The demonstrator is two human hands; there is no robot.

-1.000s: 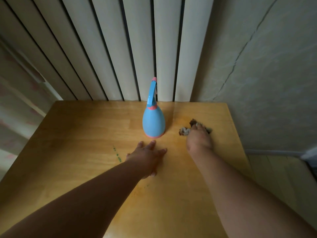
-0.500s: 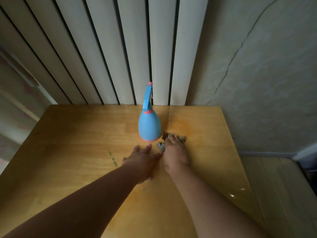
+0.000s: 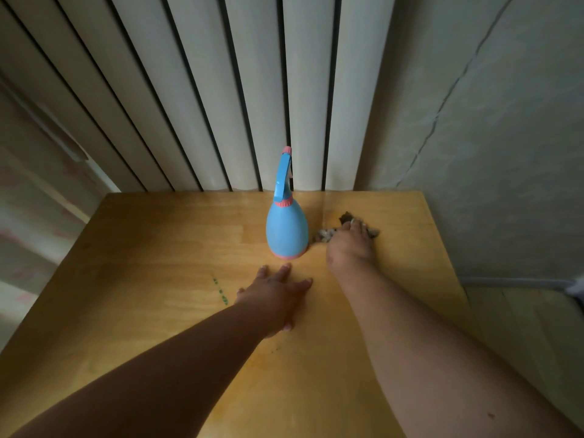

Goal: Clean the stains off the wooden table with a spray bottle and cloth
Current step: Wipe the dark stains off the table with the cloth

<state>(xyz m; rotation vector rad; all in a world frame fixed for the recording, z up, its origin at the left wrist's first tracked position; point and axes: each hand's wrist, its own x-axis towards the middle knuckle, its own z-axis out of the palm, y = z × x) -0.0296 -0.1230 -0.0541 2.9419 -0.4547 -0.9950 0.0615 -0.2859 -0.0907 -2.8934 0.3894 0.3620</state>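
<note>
Pressing down on a cloth [image 3: 328,233], the right hand [image 3: 349,248] lies toward the far right part of the table [image 3: 158,248], its fingers curled over the crumpled, mottled fabric so that only scraps of it show past the fingertips and beside the thumb. The cloth lies flat on the wood, just right of the bottle [image 3: 287,230] and very close to its base; whether the two touch cannot be told. The bottle is blue with a pink collar, a pink foot ring and a pink nozzle tip, and it stands upright near the table's far edge, its trigger head rising in front of the pale vertical slats [image 3: 202,90] behind. No hand is on it. The left hand [image 3: 275,295] rests palm down on the wood, fingers spread and holding nothing, just short of the bottle's foot and apart from it. A short line of small green marks [image 3: 220,290] lies on the wood just left of that hand, and a few fainter specks [image 3: 276,349] show near the wrist. A grey wall [image 3: 505,137] with a thin crack runs along the table's right side.
</note>
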